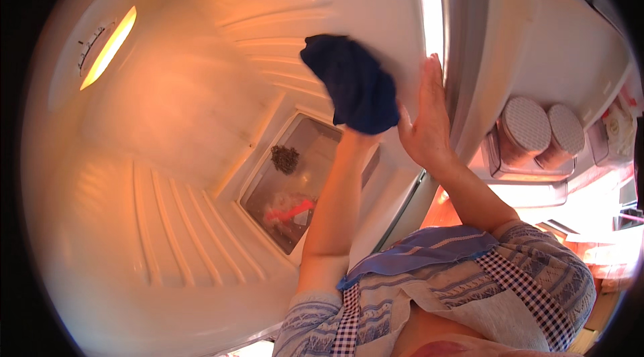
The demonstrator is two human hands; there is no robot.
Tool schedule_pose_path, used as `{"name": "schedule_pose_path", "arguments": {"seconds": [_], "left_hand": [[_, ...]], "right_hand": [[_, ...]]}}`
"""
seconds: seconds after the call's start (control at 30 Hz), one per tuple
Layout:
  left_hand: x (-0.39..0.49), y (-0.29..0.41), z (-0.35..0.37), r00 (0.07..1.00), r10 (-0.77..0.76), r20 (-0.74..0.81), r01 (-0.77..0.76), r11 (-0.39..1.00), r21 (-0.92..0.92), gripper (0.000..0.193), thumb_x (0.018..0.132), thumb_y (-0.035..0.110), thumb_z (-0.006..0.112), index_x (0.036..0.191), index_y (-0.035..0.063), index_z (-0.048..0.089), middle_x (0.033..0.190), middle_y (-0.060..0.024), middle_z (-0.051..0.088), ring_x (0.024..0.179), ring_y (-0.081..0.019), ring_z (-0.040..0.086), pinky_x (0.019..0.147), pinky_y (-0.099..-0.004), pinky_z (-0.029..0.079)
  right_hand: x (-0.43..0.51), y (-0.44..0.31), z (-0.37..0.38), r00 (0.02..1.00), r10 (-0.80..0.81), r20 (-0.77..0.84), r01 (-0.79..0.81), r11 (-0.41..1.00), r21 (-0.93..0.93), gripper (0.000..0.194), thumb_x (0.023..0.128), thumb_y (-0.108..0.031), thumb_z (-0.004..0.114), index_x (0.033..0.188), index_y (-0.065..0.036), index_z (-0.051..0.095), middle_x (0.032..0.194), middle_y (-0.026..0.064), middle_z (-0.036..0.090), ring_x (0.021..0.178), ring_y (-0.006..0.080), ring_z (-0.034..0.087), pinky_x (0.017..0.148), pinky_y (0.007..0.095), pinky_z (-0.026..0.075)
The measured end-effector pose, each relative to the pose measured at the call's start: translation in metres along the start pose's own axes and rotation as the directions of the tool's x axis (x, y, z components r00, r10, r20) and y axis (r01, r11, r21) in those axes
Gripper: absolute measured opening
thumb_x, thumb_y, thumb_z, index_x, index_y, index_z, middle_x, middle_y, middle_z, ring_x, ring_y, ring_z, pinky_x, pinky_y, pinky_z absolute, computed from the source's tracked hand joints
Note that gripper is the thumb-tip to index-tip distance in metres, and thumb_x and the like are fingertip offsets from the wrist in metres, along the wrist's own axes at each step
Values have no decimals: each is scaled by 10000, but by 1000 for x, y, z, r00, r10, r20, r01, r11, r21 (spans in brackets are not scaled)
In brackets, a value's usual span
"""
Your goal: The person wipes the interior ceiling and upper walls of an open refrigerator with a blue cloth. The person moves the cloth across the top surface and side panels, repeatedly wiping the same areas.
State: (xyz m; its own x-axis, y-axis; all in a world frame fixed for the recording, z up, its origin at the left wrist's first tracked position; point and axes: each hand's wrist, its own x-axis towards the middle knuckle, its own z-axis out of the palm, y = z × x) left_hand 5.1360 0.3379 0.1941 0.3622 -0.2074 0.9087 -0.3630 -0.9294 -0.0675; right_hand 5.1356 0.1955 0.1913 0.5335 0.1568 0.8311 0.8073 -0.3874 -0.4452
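Note:
Inside a refrigerator compartment with ribbed white walls (166, 120), a dark blue cloth (354, 85) covers my left hand (362, 130). It lies against the right-hand inner wall, near the moulded ribs. Under the fabric the fingers are hidden; only the wrist and forearm show. My right hand (430, 118) is spread, fingers pointing up, beside the front edge of that same wall, close to the door seal (453, 65). Nothing is in it, and its thumb comes near the cloth's edge.
A lit lamp (108, 48) with a dial is on the left. At the bottom, a drawer (251, 191) contains a dark clump (285, 159) and a plastic bag with a red strip (291, 211). On the open door, two lidded jars (526, 128) stand in a clear shelf bin (533, 171).

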Motion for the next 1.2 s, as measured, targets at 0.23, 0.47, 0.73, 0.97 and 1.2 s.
{"name": "schedule_pose_path", "arguments": {"seconds": [0.23, 0.47, 0.73, 0.97, 1.2], "left_hand": [[32, -38, 37, 968, -174, -179, 177, 984, 1, 288, 801, 74, 590, 1076, -11, 610, 1132, -186, 590, 1102, -393, 526, 970, -464, 402], [52, -165, -4, 911, 21, -411, 115, 946, 304, 258, 810, 61, 579, 1049, -23, 625, 1087, -185, 623, 1074, -368, 556, 945, -420, 435], [76, -301, -45, 989, 139, -44, -80, 770, 633, 110, 772, 143, 551, 735, 108, 648, 700, -107, 622, 746, -328, 592, 663, -432, 462], [86, -237, -34, 965, -175, -195, 225, 935, 273, 154, 808, 132, 523, 685, 58, 581, 720, -155, 587, 749, -358, 557, 723, -437, 442], [96, -121, -19, 928, 154, -340, -128, 987, 97, 153, 704, -3, 572, 621, 63, 460, 629, -108, 474, 666, -317, 484, 654, -411, 383]], "right_hand": [[-5, 15, 34, 995, 50, -86, -48, 999, 19, 865, 813, -77, 641, 1454, 70, 79, 1490, 325, 111, 1400, 449, 134, 1131, 464, 153], [-9, 23, 60, 969, 89, -229, -71, 994, 88, 989, 713, -87, 703, 1451, 70, 63, 1494, 285, 137, 1407, 423, 132, 1127, 470, 151], [-7, 27, 66, 958, 60, -281, -39, 996, 81, 964, 700, -82, 678, 1450, 66, 91, 1491, 268, 171, 1407, 412, 147, 1125, 469, 150], [-5, 23, 63, 956, 45, -291, -34, 998, 44, 973, 675, -90, 678, 1446, 70, 107, 1482, 284, 179, 1397, 426, 161, 1115, 487, 157], [-2, 20, 60, 960, 54, -274, -58, 998, -7, 969, 675, -107, 675, 1448, 61, 115, 1477, 299, 174, 1392, 446, 157, 1102, 508, 157]]}}
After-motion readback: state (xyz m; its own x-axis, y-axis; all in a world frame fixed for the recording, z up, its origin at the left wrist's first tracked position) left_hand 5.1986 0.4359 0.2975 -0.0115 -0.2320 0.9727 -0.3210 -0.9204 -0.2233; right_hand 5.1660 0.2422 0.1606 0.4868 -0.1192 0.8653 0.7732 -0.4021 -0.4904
